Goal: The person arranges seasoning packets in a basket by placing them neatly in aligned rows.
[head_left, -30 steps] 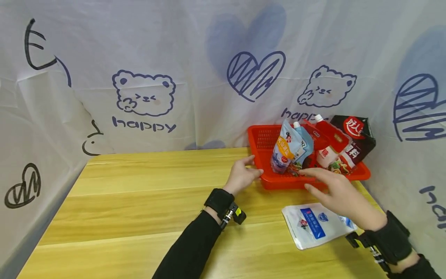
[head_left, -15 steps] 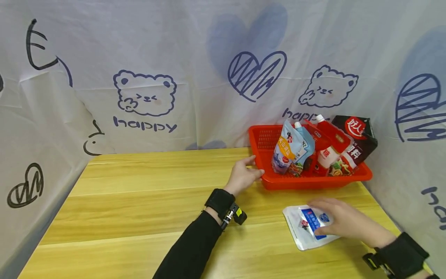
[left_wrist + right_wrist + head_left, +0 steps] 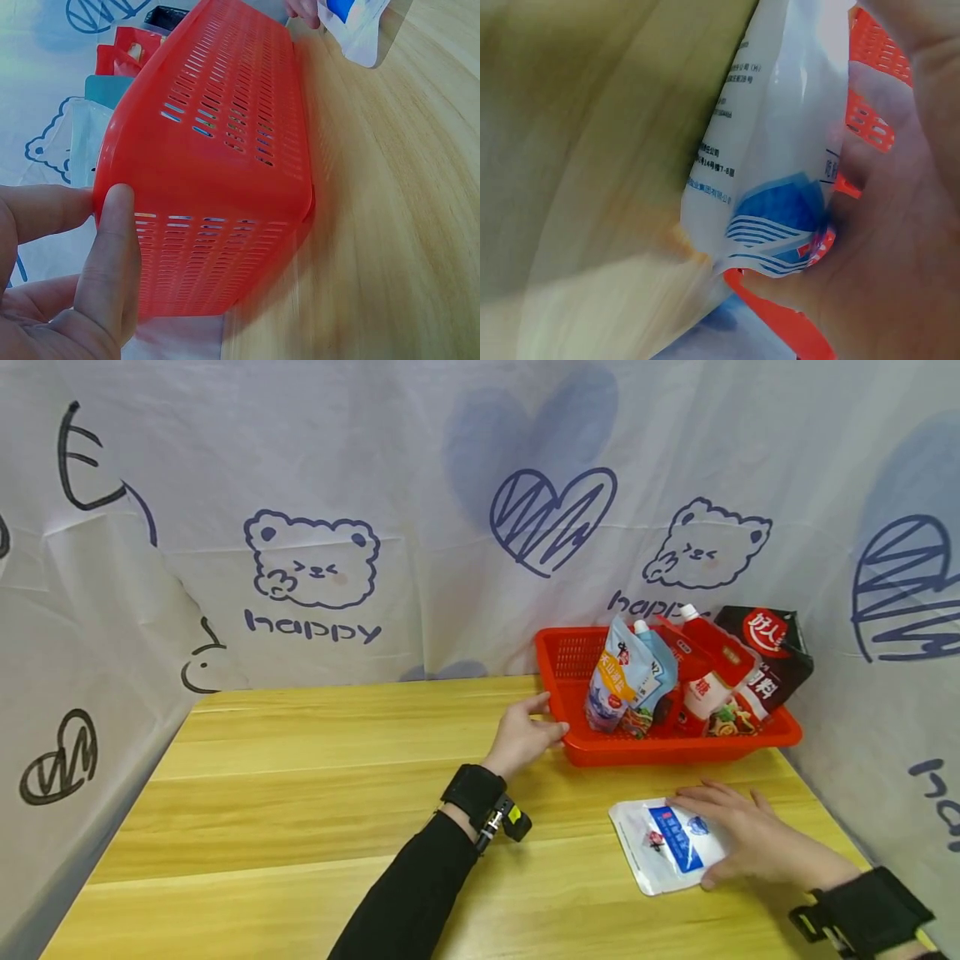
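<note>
At the red plastic basket (image 3: 652, 752), my left hand (image 3: 521, 739) pinches the near left corner of the rim. In the left wrist view the thumb (image 3: 111, 262) lies against the outside, with the index finger at the rim. My right hand (image 3: 757, 835) spans the right end of a white and blue bag of salt (image 3: 660, 847), fingers at its far edge and thumb at its near edge. The right wrist view shows the bag (image 3: 772, 165) standing between thumb and fingers, close to the palm. Its right end is hidden under the hand in the head view.
In the basket lean a light blue and purple pouch (image 3: 618, 677), a blue spouted pouch (image 3: 660, 668), a red spouted pouch (image 3: 716, 652) and a black and red packet (image 3: 765, 643). A patterned white cloth (image 3: 442, 568) hangs behind the wooden table (image 3: 315, 777).
My right hand has come from over the basket's front down to the bag of salt, and its fingers have spread across the bag's edges. The left hand stays on the basket rim.
</note>
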{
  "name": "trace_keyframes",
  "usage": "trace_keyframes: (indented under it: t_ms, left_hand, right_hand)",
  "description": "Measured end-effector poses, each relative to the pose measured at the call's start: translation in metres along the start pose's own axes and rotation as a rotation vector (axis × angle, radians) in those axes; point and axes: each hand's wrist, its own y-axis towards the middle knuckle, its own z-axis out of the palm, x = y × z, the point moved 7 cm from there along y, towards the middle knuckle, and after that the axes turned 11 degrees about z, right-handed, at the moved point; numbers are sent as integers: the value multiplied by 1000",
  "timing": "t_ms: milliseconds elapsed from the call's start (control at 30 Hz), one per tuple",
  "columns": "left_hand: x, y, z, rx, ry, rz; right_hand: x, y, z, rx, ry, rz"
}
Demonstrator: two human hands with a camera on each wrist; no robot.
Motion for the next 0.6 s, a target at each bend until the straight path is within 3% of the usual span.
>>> trace_keyframes:
  t_ms: [233,600]
  left_hand:
    - [-1,1,-1,-2,0,-4]
    - [0,0,1,-4,-8,-10]
  right_hand:
    - [0,6,-2,18,23,11]
    - [0,6,-5,-30,29,32]
